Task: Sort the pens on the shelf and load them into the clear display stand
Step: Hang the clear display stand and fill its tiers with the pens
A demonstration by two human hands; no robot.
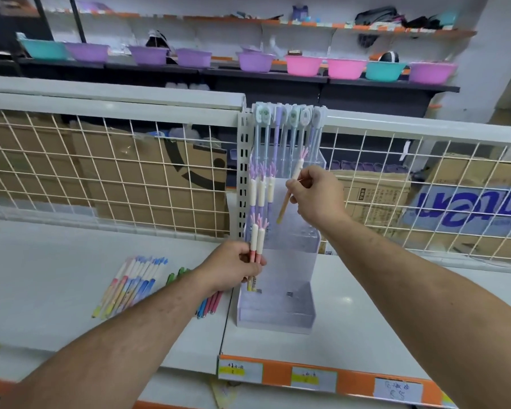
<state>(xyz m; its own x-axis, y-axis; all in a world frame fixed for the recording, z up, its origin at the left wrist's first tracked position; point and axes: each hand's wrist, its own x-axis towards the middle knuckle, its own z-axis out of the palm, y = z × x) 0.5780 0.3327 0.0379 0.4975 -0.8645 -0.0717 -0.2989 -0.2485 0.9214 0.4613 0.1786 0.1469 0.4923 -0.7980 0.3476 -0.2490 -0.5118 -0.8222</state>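
Observation:
A clear stepped display stand (289, 296) sits on the white shelf (71, 290), against the wire grid. Tall pastel pens (283, 134) fill its back row, and purple-and-white pens (261, 190) stand in the middle row on the left. My right hand (316, 196) pinches one white-and-orange pen (291, 188), tilted over the stand's middle tier. My left hand (233, 268) grips two pink-and-white pens (257, 242) upright at the stand's left front. A fan of loose pens (130, 283) lies on the shelf to the left.
Green pens (177, 276) and several blue and pink pens (208, 305) lie partly under my left forearm. A white wire grid (115, 172) backs the shelf, with cardboard boxes (160, 184) behind it. Coloured plastic basins (304, 64) line a far shelf. Orange price strip (322, 377) marks the front edge.

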